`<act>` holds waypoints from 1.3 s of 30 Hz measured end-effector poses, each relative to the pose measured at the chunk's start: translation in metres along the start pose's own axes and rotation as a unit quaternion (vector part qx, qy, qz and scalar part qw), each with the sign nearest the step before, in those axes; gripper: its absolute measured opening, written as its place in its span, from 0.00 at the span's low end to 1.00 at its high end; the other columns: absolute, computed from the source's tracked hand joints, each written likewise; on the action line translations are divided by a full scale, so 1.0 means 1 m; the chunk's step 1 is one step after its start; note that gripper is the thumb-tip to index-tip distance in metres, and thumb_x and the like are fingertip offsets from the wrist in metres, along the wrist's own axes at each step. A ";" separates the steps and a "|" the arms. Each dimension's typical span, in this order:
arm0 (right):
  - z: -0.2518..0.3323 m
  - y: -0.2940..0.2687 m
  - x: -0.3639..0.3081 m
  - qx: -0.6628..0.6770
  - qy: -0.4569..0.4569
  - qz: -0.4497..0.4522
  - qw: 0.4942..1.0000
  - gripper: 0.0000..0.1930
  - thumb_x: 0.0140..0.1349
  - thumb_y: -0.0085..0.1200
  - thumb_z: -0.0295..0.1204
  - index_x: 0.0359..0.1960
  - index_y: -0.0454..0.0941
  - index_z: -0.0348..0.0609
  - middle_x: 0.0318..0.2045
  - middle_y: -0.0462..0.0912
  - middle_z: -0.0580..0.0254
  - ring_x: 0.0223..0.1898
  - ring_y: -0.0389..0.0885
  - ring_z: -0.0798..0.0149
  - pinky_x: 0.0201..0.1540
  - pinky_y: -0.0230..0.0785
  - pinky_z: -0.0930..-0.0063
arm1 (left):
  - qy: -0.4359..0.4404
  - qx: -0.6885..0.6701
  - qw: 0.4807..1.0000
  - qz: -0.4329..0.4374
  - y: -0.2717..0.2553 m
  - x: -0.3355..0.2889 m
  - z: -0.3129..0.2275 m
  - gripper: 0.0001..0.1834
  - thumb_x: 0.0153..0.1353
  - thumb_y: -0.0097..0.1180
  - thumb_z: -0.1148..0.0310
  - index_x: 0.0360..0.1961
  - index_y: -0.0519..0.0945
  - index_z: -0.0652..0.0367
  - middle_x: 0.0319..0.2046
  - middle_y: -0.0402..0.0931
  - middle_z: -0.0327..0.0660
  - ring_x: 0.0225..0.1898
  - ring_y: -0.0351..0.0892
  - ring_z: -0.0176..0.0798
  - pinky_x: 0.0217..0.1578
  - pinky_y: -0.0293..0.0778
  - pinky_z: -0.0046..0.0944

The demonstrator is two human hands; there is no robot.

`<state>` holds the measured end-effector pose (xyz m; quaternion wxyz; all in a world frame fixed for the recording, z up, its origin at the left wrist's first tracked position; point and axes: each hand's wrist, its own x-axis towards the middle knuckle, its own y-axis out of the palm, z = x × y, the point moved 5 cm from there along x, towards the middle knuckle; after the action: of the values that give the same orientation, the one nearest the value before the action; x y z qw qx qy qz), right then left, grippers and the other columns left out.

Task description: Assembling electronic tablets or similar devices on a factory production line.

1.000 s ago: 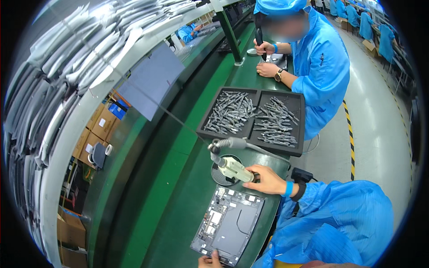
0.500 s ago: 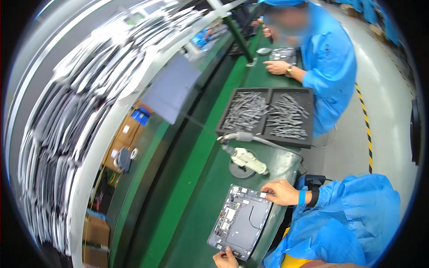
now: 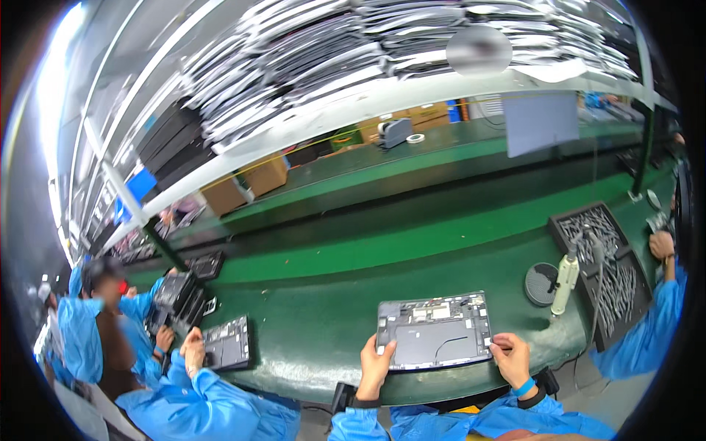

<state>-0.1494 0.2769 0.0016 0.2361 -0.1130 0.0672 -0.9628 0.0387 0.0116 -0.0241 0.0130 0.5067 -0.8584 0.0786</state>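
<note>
An opened tablet lies in front of me, its back cover off. Its circuit board runs along the far edge, dark flat panels fill the middle, and a thin black cable curves across them. My left hand grips the tablet's near left corner, thumb on top and the other fingers partly hidden. At the near right edge, my right hand has thumb and fingers closed on the rim. Blue sleeves cover both my arms, and a blue band circles the right wrist.
To the right are a pale corded hand tool, a round dark dish and a black tray of small grey parts. A co-worker's hand touches another opened tablet at left. Stacked grey sleeves fill the shelf above the green bench.
My view has swung left and levelled, so the bench now runs across it and the left-hand co-worker shows. Both hands stay at the tablet; the left now shows more fully.
</note>
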 end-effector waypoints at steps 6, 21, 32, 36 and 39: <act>-0.010 -0.024 -0.001 0.049 0.034 -0.038 0.998 0.11 0.54 0.55 0.21 0.39 0.74 0.32 0.29 0.81 0.55 0.30 0.79 0.70 0.30 0.72 0.79 | -0.001 -0.099 0.993 0.060 0.036 0.108 -0.024 0.21 0.54 0.59 0.73 0.49 0.72 0.71 0.40 0.78 0.44 0.39 0.75 0.34 0.42 0.71 0.33; -0.026 -0.040 -0.022 -0.157 -0.090 -0.129 0.975 0.04 0.53 0.53 0.20 0.32 0.74 0.36 0.18 0.78 0.60 0.16 0.72 0.74 0.19 0.62 0.83 | -0.099 -0.089 0.990 -0.036 0.148 0.357 0.050 0.13 0.51 0.63 0.71 0.36 0.77 0.65 0.30 0.77 0.42 0.28 0.78 0.40 0.25 0.79 0.45; -0.060 -0.045 -0.010 -0.169 -0.122 -0.080 0.975 0.04 0.58 0.51 0.22 0.33 0.74 0.35 0.16 0.76 0.63 0.15 0.69 0.76 0.19 0.61 0.82 | 0.068 0.136 0.982 -0.112 0.099 0.299 -0.001 0.34 0.49 0.60 0.63 0.57 0.65 0.63 0.51 0.70 0.57 0.53 0.70 0.57 0.53 0.66 0.45; -0.075 -0.052 -0.005 -0.138 -0.092 -0.051 0.985 0.05 0.59 0.52 0.24 0.33 0.74 0.36 0.17 0.76 0.64 0.17 0.71 0.77 0.20 0.60 0.85 | 0.069 0.044 0.994 -0.079 0.086 0.265 -0.008 0.20 0.55 0.55 0.66 0.47 0.72 0.65 0.45 0.76 0.50 0.43 0.78 0.45 0.45 0.72 0.41; -0.048 -0.058 0.003 0.004 0.086 -0.026 0.996 0.05 0.59 0.51 0.26 0.27 0.72 0.39 0.17 0.73 0.66 0.18 0.69 0.77 0.22 0.61 0.83 | 0.129 0.040 0.988 -0.070 0.083 0.232 -0.004 0.13 0.57 0.54 0.67 0.41 0.75 0.64 0.36 0.79 0.46 0.35 0.80 0.41 0.38 0.74 0.38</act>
<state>-0.1892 0.3307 -0.0336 0.2052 -0.0304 0.0803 -0.9749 -0.1469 -0.1499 -0.0068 0.1087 0.5513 -0.8081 0.1768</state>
